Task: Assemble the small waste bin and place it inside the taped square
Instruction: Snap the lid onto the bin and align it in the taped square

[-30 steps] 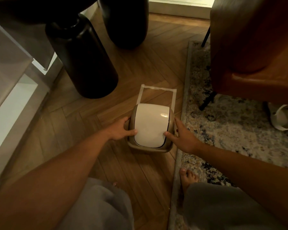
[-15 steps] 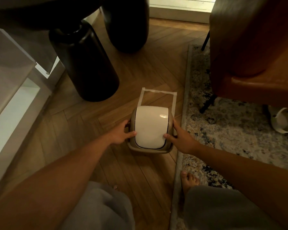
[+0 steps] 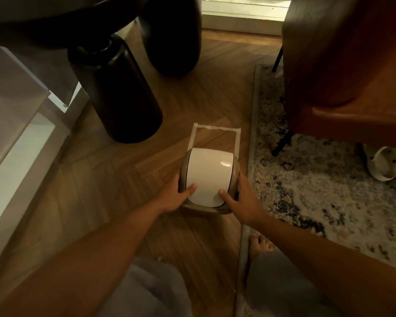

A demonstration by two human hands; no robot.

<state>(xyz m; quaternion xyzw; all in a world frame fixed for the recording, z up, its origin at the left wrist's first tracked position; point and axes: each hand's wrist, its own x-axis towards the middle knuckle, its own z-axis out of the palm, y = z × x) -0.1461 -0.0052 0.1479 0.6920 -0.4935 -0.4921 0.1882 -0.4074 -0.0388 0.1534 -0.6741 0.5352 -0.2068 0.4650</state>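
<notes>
Small waste bin (image 3: 209, 179) sat on the wood floor (image 3: 114, 179) at the centre of the frame, upright, white swing lid (image 3: 208, 175) on top inside a beige rim. It overlapped the near end of the taped square (image 3: 215, 128); the far side and both side strips of tape showed beyond it, toward the top of the frame, so the bin covered only the near part (near strip hidden under it, could not tell).

Left hand (image 3: 172, 197) gripped the bin's left side, thumb lying on the lid's lower left, the other fingers wrapped round the rim. Right hand (image 3: 240, 202) clasped the right side the same way, thumb on the lid's lower right, fingers along the rim. Both forearms came in from the bottom corners.

Two black cylinder-shaped legs (image 3: 121, 92) stood in the upper left, just left of the tape. A patterned rug (image 3: 318, 179) ran down the right side, its edge just beside the bin. A brown leather chair (image 3: 352, 65) filled the upper right, standing on the rug. Pale sandals (image 3: 386, 163) lay at the right edge. A bare foot (image 3: 260, 244) rested on the rug edge, lower middle, with grey-clad knees on either side.
</notes>
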